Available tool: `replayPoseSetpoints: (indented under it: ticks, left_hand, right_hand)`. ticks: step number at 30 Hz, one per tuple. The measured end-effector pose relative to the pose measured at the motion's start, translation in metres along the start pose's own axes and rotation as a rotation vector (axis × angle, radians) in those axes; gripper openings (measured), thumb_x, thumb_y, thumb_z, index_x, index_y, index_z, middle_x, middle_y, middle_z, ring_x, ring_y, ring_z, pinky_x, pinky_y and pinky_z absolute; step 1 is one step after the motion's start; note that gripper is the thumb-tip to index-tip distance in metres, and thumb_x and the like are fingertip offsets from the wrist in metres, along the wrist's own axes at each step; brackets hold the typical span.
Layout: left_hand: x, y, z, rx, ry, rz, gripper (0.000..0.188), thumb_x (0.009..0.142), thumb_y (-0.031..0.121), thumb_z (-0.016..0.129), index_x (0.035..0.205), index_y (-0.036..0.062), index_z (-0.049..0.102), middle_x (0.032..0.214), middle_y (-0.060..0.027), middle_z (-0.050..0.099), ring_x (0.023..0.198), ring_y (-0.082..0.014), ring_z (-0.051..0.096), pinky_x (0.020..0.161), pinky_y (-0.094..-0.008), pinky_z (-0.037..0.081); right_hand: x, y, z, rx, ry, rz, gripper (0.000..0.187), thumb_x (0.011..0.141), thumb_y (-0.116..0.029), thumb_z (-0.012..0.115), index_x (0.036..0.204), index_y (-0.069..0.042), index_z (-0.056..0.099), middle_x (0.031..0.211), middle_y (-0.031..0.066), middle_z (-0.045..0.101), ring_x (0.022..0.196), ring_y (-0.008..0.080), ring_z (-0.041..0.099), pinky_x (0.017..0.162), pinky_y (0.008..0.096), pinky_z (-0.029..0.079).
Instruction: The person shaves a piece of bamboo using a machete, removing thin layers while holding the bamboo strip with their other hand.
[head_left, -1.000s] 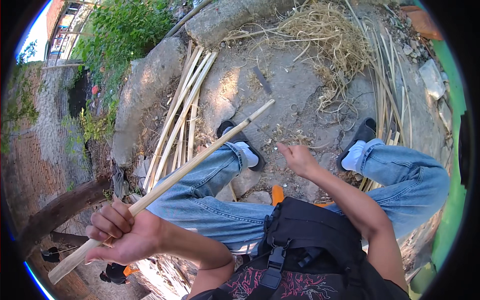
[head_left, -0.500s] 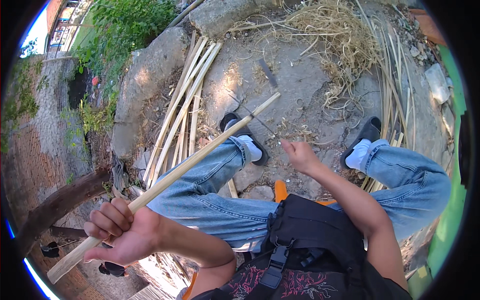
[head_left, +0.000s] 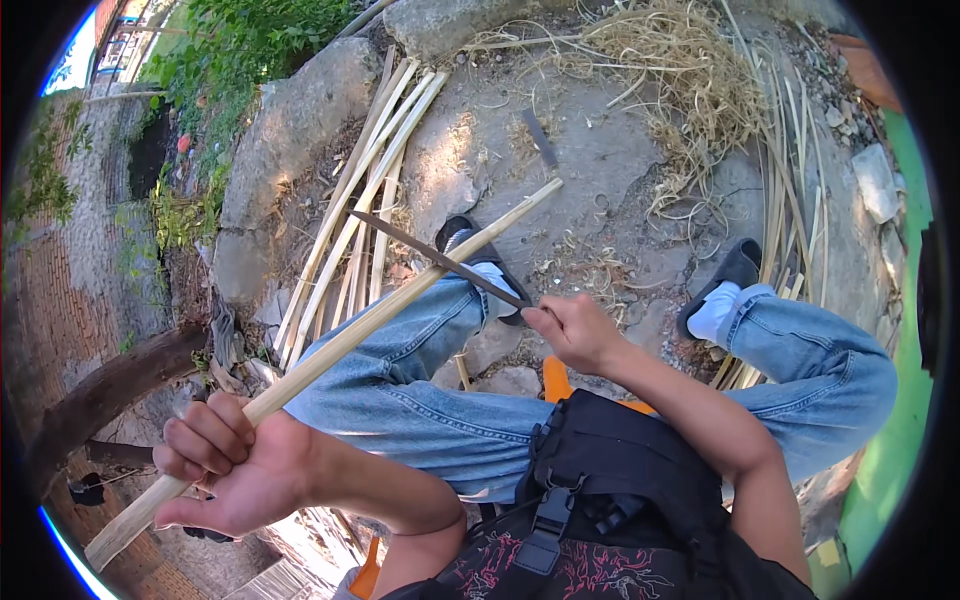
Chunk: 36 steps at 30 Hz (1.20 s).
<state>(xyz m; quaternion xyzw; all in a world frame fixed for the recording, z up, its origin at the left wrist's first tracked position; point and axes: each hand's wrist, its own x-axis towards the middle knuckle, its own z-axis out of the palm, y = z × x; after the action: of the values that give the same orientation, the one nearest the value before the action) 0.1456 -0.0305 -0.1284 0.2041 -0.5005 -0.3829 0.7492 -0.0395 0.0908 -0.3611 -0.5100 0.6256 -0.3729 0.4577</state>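
Observation:
My left hand point(head_left: 235, 465) is closed around the thick lower part of a long, pale wooden stick point(head_left: 350, 352), which slants up to the right across my thigh. Its far end points over the ground beyond my feet. My right hand point(head_left: 578, 335) grips a knife, its handle mostly hidden by my fingers. The knife's long, narrow dark blade point(head_left: 400, 235) lies across the stick above my left knee, its tip reaching up and left toward the strips on the ground. Blade and stick appear to touch.
Pale split strips point(head_left: 372, 190) lie at the left, more strips point(head_left: 790, 180) at the right. A tangle of curly shavings point(head_left: 670, 90) sits at the far right. A flat grey bar point(head_left: 539, 138) rests ahead. A black bag point(head_left: 630, 445) is on my lap; a dark log point(head_left: 120, 385) lies left.
My right hand has moved left and slightly nearer me, shifting the knife's crossing point down the stick toward my left hand. My left hand has shifted slightly down and left with the stick.

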Motion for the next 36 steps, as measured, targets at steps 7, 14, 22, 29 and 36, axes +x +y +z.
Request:
replayPoseSetpoints:
  ticks: [7, 14, 22, 29, 36]
  left_hand:
    - [-0.001, 0.002, -0.006, -0.010, 0.012, -0.031, 0.053, 0.092, 0.060, 0.035, 0.065, 0.0148, 0.027, 0.054, 0.0041, 0.022, 0.043, -0.0058, 0.018, 0.041, -0.0232, 0.011]
    - [0.005, -0.007, -0.017, -0.115, -0.107, -0.098, 0.054, 0.090, 0.061, 0.040, 0.065, 0.0149, 0.028, 0.052, 0.0047, 0.020, 0.041, -0.0054, 0.015, 0.041, -0.0235, 0.011]
    - [0.004, -0.002, -0.010, -0.117, -0.095, -0.086, 0.054, 0.089, 0.063, 0.038, 0.065, 0.0151, 0.028, 0.052, 0.0049, 0.021, 0.040, -0.0050, 0.015, 0.041, -0.0233, 0.011]
    - [0.003, 0.000, -0.009, -0.140, -0.171, -0.071, 0.055, 0.089, 0.063, 0.038, 0.064, 0.0156, 0.027, 0.050, 0.0054, 0.022, 0.038, -0.0038, 0.016, 0.038, -0.0223, 0.012]
    - [0.000, 0.003, -0.006, -0.267, -0.240, -0.094, 0.051, 0.088, 0.054, 0.051, 0.063, 0.0167, 0.027, 0.046, 0.0077, 0.020, 0.036, -0.0023, 0.015, 0.034, -0.0200, 0.009]
  right_hand:
    - [0.011, 0.032, -0.010, -0.032, 0.056, 0.327, 0.064, 0.093, -0.051, 0.040, 0.061, 0.003, 0.053, 0.051, 0.0220, 0.050, 0.050, 0.0376, 0.052, 0.053, 0.0439, 0.042]
    - [0.020, 0.070, -0.014, -0.054, 0.082, 0.331, 0.059, 0.093, -0.049, 0.042, 0.065, 0.002, 0.054, 0.054, 0.0230, 0.050, 0.053, 0.0406, 0.052, 0.053, 0.0455, 0.040]
    - [0.011, 0.084, -0.010, -0.047, 0.087, 0.417, 0.064, 0.093, -0.051, 0.040, 0.063, 0.003, 0.057, 0.054, 0.0232, 0.053, 0.052, 0.0374, 0.056, 0.052, 0.0441, 0.042]
    - [0.019, -0.005, -0.010, 0.003, 0.010, 0.160, 0.064, 0.093, -0.051, 0.040, 0.066, 0.004, 0.057, 0.054, 0.0228, 0.053, 0.052, 0.0383, 0.054, 0.053, 0.0434, 0.042]
    - [0.031, 0.030, -0.019, 0.009, 0.037, 0.365, 0.060, 0.092, -0.050, 0.044, 0.066, 0.002, 0.056, 0.052, 0.0218, 0.050, 0.048, 0.0356, 0.052, 0.050, 0.0423, 0.040]
